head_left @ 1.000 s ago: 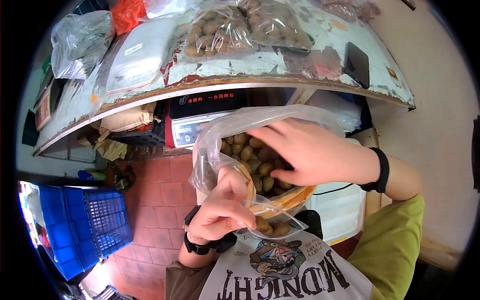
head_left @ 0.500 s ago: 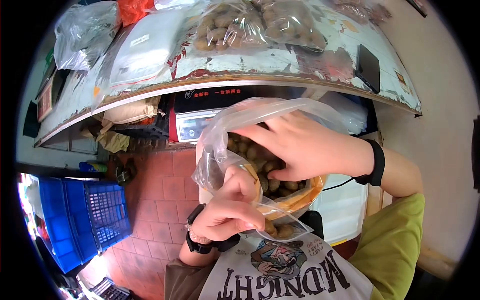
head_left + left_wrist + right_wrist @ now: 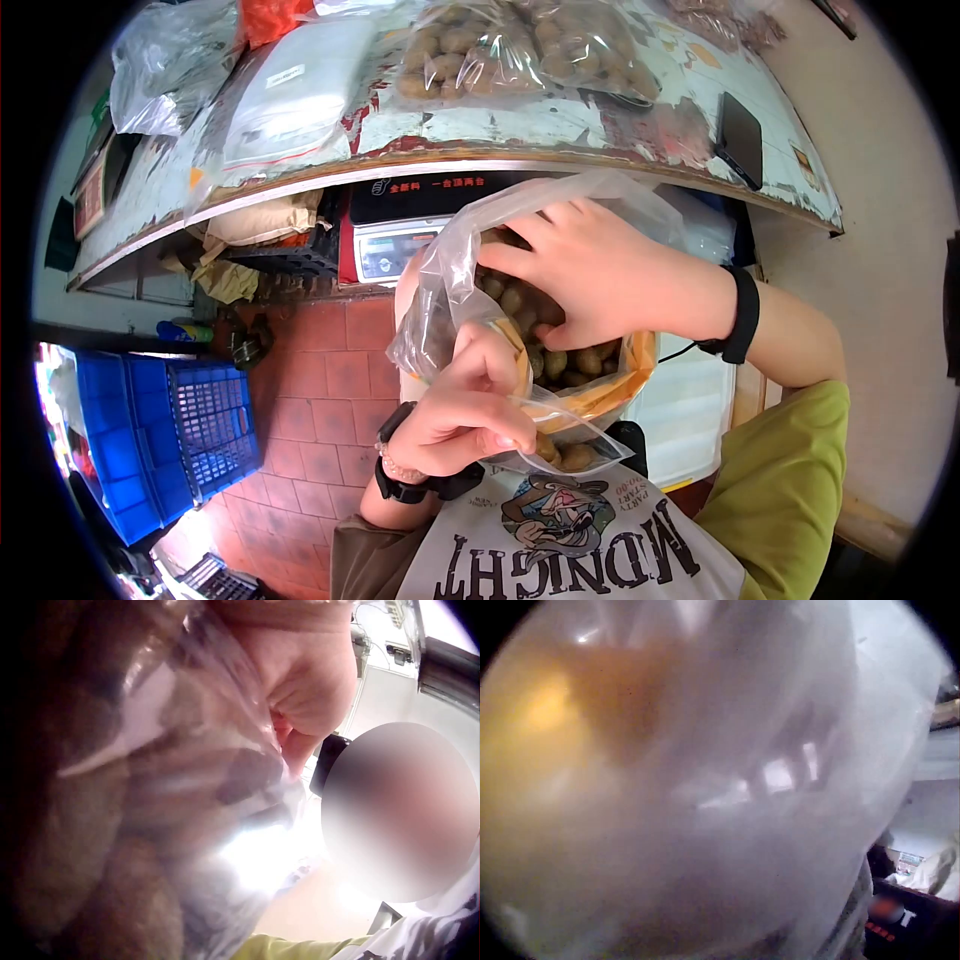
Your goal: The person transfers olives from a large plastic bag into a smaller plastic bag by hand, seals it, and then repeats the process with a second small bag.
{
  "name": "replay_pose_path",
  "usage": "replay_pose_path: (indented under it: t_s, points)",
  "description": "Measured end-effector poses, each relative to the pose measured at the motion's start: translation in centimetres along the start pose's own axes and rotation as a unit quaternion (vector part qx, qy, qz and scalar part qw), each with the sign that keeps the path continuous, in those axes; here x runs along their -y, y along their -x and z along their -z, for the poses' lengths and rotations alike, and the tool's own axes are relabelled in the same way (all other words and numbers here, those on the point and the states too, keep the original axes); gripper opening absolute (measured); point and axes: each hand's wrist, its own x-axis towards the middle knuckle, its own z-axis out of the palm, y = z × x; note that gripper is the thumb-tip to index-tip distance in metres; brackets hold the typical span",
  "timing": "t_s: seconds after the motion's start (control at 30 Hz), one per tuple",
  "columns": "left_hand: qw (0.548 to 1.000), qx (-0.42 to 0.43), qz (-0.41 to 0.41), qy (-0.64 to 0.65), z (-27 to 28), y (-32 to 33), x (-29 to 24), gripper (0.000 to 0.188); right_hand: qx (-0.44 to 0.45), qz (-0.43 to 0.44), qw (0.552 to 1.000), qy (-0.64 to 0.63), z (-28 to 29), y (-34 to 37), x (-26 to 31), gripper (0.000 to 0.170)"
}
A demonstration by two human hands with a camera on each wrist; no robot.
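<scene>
Before the person stands a large sack with a translucent plastic liner [image 3: 455,262] and an orange-yellow band round its mouth. It is filled with small brown-green oval pieces of produce [image 3: 570,362]. The right hand [image 3: 600,275] reaches into the mouth, fingers spread over the produce, some fingertips hidden among it. The left hand [image 3: 465,410] pinches the edge of a small clear plastic bag [image 3: 605,452] with a few brown pieces inside. The left wrist view shows this clear bag [image 3: 187,787] close up; the right wrist view is mostly filled by the cloudy liner [image 3: 765,847].
A worn shelf [image 3: 450,140] crosses in front, bearing filled clear bags [image 3: 470,60], a stack of flat plastic bags [image 3: 290,90] and a phone [image 3: 738,140]. Under it sits a scale [image 3: 395,250]. Blue crates [image 3: 165,430] stand at left on the red tiled floor [image 3: 320,410].
The right hand has shifted within the sack mouth, its fingers moving over the produce. The left hand keeps its pinch on the small bag, slightly farther right in view.
</scene>
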Motion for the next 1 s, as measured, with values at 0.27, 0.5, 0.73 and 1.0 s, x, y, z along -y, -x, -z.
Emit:
replay_pose_path:
  t_s: [0.27, 0.5, 0.73, 1.0]
  points:
    - [0.999, 0.022, -0.026, -0.003, 0.3, -0.3, 0.1, 0.014, 0.082, 0.043, 0.995, -0.027, 1.0, 0.4, -0.3, 0.065]
    - [0.999, 0.035, -0.029, -0.016, 0.4, -0.4, 0.0, 0.013, 0.037, 0.032, 0.998, -0.030, -0.9, 1.2, -0.9, 0.056]
    - [0.999, 0.033, -0.025, -0.032, 0.3, -0.3, -0.3, 0.012, -0.013, 0.084, 0.996, -0.007, -1.2, 1.0, 0.1, 0.051]
    - [0.997, 0.049, -0.019, -0.049, 0.4, -0.5, -0.4, 0.010, -0.012, 0.065, 0.998, -0.024, -1.2, 0.9, 0.0, 0.048]
